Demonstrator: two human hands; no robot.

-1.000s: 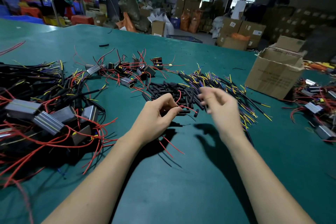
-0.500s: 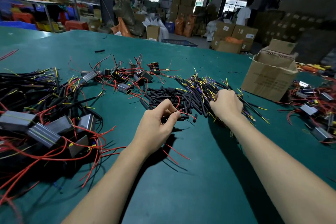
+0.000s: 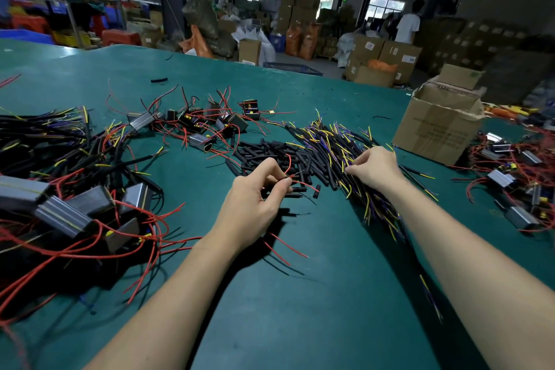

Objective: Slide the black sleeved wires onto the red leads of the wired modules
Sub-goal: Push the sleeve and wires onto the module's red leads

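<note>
Sleeved wires (image 3: 336, 144) lie heaped mid-worktop, where the right hand (image 3: 375, 170), lifted clear a second ago, now pinches into the pile. The left hand (image 3: 255, 198) still pinches a red lead (image 3: 303, 183), so joining looks next.

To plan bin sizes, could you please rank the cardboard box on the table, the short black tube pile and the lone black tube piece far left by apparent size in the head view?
1. Cardboard box
2. Short black tube pile
3. Lone black tube piece, though distance shrinks it.
</note>
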